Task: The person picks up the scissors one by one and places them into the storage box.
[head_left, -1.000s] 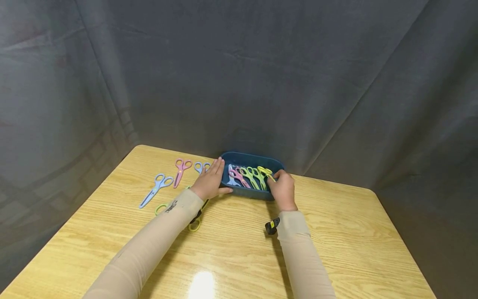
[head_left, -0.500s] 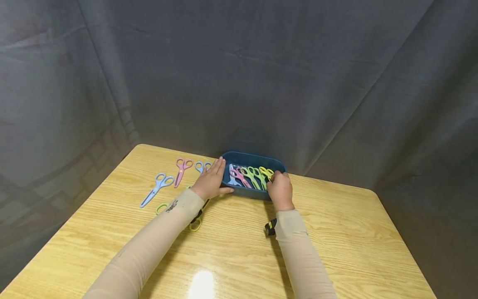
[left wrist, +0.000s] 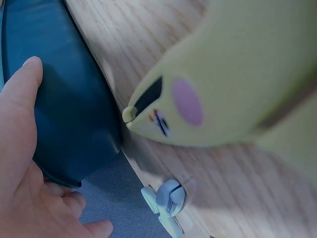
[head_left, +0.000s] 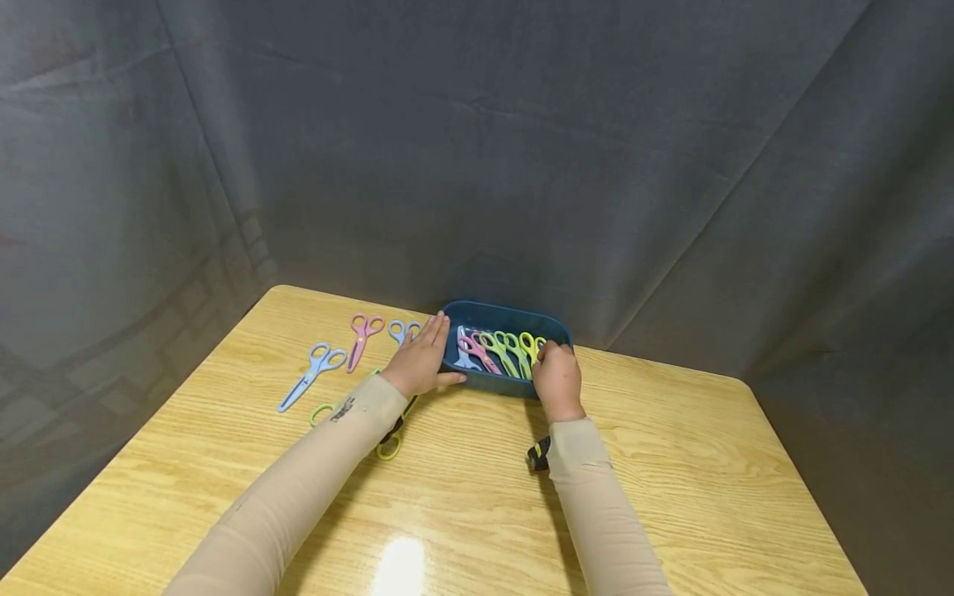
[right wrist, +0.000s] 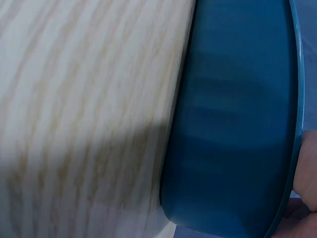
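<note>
A dark blue plastic bin (head_left: 488,382) stands at the table's back edge. My left hand (head_left: 419,362) rests along its left end with fingers extended; the thumb (left wrist: 27,82) presses the front wall in the left wrist view. At the bin's right end, my right hand (head_left: 559,382) reaches over the rim and pinches yellow scissors (head_left: 527,343), whose lower part is hidden by the hand. Beside these, inside the bin, lie green scissors (head_left: 498,352), pink scissors (head_left: 477,349) and blue scissors (head_left: 464,361) in a row. The right wrist view shows the bin's wall and fingers at its rim.
Left of the bin, blue scissors (head_left: 309,377), pink scissors (head_left: 361,339) and more blue scissors (head_left: 397,329) lie on the wooden table (head_left: 477,497). Yellow-green scissors (left wrist: 228,94) lie partly under my left forearm. A grey curtain (head_left: 477,165) hangs behind the table.
My right hand has moved slightly left and down into the bin, and the yellow scissors have swung into line beside the green ones. The left hand stays on the bin.
</note>
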`<state>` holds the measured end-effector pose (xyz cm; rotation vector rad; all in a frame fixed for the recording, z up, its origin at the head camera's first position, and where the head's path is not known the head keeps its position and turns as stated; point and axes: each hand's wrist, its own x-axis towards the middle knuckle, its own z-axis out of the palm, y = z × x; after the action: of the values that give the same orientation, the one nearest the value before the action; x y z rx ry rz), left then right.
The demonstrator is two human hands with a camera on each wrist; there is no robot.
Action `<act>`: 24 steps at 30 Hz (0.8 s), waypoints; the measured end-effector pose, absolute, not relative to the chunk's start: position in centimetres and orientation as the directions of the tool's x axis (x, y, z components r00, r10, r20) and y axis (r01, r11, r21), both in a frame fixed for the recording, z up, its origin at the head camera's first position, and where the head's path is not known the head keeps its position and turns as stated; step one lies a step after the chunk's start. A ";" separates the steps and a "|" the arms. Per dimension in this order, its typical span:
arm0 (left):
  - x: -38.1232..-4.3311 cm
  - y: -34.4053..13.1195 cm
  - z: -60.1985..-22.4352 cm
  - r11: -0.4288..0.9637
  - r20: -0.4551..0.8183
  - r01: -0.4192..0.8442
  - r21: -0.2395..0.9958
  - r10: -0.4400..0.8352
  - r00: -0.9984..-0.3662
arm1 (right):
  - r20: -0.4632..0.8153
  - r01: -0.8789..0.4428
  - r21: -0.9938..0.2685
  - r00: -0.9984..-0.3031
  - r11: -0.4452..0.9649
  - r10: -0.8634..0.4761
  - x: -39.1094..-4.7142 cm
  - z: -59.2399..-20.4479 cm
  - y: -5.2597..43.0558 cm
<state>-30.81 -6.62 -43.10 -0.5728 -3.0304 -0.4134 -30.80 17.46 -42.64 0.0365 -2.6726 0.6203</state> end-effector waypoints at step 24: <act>-30.5 -6.6 -42.8 0.898 0.073 0.363 0.249 0.356 -0.932 | 0.408 -0.321 -0.384 -0.900 0.866 -0.152 -29.5 -43.4 19.0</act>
<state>-30.51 -6.61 -42.76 -0.5750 -3.0354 -0.4063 -29.48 19.04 -43.37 0.3517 -2.6708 0.6397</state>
